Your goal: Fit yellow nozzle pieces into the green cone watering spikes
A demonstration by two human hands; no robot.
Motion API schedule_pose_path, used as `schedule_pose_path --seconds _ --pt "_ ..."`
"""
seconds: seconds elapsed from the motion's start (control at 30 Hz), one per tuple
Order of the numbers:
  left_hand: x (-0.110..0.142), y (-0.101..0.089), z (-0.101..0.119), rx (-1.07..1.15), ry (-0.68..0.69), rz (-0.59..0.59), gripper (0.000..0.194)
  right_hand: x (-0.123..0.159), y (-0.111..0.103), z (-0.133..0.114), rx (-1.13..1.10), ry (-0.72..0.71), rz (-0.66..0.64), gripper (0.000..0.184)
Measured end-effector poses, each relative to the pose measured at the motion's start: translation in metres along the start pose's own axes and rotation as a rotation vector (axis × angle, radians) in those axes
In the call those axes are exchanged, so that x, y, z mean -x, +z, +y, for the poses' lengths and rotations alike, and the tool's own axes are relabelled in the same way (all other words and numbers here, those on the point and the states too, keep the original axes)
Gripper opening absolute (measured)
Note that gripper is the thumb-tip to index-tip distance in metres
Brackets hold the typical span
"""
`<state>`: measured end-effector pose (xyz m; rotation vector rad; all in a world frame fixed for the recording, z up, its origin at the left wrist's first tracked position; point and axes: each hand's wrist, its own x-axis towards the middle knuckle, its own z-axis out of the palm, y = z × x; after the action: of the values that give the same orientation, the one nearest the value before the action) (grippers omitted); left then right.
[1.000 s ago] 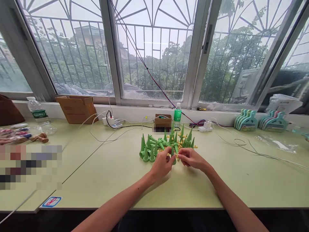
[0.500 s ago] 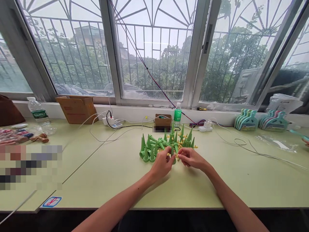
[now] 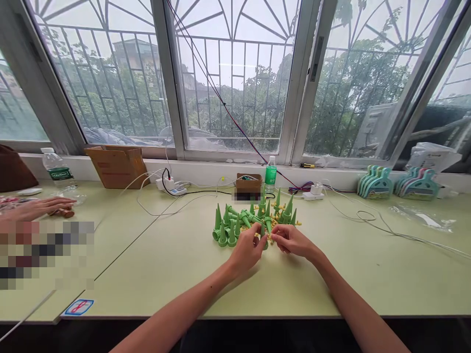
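A cluster of green plastic cones (image 3: 235, 223), some upright and some lying, sits mid-table with small yellow parts (image 3: 274, 221) scattered among them. My left hand (image 3: 247, 250) is closed around one green cone (image 3: 263, 233) at the near edge of the cluster. My right hand (image 3: 292, 241) pinches a small yellow piece against that cone, and the fingers of both hands meet there.
On the pale green table (image 3: 176, 264) are a cardboard box (image 3: 117, 165), a power strip with cables (image 3: 171, 185), a small brown box (image 3: 248, 185), a green bottle (image 3: 271, 174), a water bottle (image 3: 58, 170) and coloured stacks (image 3: 399, 183) far right. Another person's hand (image 3: 37, 208) rests at the left.
My hands stay nearly still at the cone. Another person's hand has come into view at the far left of the table; a hand at the right edge half a second ago is gone.
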<state>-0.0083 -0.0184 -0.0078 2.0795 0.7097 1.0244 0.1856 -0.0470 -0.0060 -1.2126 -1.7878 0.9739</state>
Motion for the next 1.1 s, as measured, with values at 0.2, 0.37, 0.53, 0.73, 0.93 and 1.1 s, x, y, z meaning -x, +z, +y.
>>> schedule_pose_path --seconds 0.2,0.37,0.53,0.73,0.93,1.1 --pt "0.0002 0.0002 -0.0001 -0.007 -0.012 -0.002 0.022 0.0015 -0.0001 -0.002 -0.016 -0.012 -0.014 0.036" --pt "0.0013 -0.0004 0.0005 -0.016 0.003 -0.015 0.02 0.0005 0.0006 -0.0008 -0.014 -0.011 -0.009 0.04" --pt "0.0014 -0.0003 -0.0004 -0.027 0.014 -0.022 0.019 -0.0007 0.0017 0.0003 0.038 -0.013 -0.011 0.048" --pt "0.0003 -0.0003 -0.0005 -0.022 0.01 0.016 0.02 0.0 0.0008 -0.0015 0.012 0.007 0.005 0.04" --pt "0.0004 -0.0009 0.001 -0.002 0.018 0.021 0.02 0.0011 0.0007 -0.0037 -0.001 0.004 -0.014 0.038" --pt "0.0006 -0.0011 -0.0001 -0.02 0.028 0.002 0.021 -0.0001 0.0007 -0.001 0.004 -0.004 -0.027 0.04"
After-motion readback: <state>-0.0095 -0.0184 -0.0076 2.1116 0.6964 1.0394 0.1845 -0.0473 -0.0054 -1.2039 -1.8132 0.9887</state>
